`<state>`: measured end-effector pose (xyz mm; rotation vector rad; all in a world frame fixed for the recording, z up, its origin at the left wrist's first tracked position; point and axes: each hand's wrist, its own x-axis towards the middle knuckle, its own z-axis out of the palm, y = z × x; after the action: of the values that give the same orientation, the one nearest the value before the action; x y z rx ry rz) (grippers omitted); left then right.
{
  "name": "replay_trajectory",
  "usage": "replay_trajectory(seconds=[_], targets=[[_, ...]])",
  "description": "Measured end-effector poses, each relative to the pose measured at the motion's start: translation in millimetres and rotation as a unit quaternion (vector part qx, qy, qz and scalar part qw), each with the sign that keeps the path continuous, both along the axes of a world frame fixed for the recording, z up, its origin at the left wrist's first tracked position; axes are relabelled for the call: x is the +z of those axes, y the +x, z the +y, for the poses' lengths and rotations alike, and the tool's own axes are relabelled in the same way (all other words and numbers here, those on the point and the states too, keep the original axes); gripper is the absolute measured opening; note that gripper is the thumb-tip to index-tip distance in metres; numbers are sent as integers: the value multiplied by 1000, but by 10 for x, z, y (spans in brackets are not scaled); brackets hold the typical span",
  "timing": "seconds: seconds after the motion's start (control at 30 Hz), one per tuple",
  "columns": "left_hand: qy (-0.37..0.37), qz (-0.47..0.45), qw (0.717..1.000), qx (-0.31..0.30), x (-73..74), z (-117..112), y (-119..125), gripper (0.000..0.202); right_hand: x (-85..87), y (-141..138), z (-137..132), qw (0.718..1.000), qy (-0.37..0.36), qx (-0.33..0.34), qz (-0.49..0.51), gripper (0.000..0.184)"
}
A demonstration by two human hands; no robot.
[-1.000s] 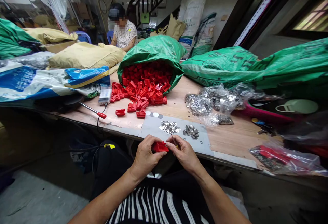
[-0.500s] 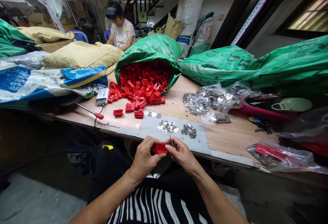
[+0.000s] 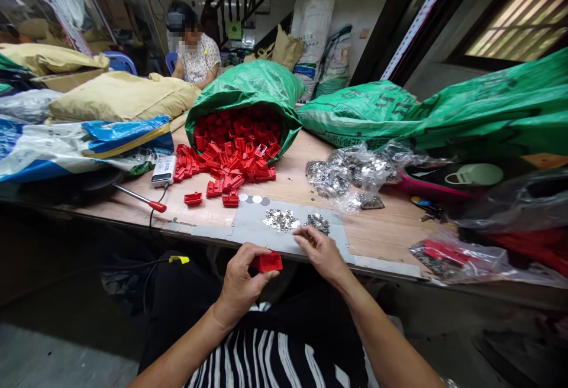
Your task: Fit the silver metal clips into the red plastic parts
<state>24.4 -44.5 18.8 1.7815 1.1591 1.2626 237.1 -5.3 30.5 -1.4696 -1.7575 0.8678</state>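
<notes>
- Left hand (image 3: 239, 277): grip holding a red part (image 3: 270, 262) by the tabletop's (image 3: 386, 228) near edge.
- Right hand (image 3: 323, 254): near the dark metal pieces (image 3: 318, 220); whether its grip holds anything, I cannot tell.

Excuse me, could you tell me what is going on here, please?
A person's left hand holds a red plastic piece in front of the table. The right hand is at the grey mat, close to two piles of small metal pieces; whether it pinches anything is unclear. Beyond, more red pieces lie heaped from an open green sack onto the table, and another person is farther back.
</notes>
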Motion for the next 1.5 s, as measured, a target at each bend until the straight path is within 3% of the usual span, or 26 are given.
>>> replay_trajectory(seconds=[0.07, 0.2, 0.3, 0.4, 0.53, 0.67, 0.73, 0.87, 0.97, 1.3, 1.5], targets=[[-27, -28, 999, 0, -6, 9, -16, 27, 19, 156, 114, 985, 94, -59, -135, 13], [-65, -69, 996, -7, 8, 12, -32, 27, 43, 293, 256, 937, 112, -39, -329, 25], [-70, -77, 995, -5, 16, 9, -36, 27, 41, 261, 308, 912, 112, -7, -394, 22], [-81, -86, 993, -2, 11, 6, -45, 27, 25, 224, 362, 906, 123, -3, -406, 13], [-101, -93, 990, 0, 0, 9, -61, 30, 10, 232, 423, 931, 134, -18, -338, 11], [-123, -112, 986, -2, -8, 27, -63, 31, 15, 248, 425, 986, 87, -42, -138, 12], [-131, -125, 983, -3, -5, 39, -55, 31, 24, 233, 400, 998, 47, -44, -28, 14], [-129, -138, 982, -4, 17, 54, -35, 30, 74, 141, 302, 988, -61, 2, 140, 31], [-105, -132, 986, 4, 23, 61, -29, 30, 124, 39, 211, 970, -123, 29, 209, 33], [32, -19, 998, 55, -9, 45, -24, 36, 200, -238, -14, 967, -114, 84, 214, 28], [77, 15, 994, 78, 53, 27, 11, 32, 189, -342, -96, 983, -12, 66, 171, 21]])
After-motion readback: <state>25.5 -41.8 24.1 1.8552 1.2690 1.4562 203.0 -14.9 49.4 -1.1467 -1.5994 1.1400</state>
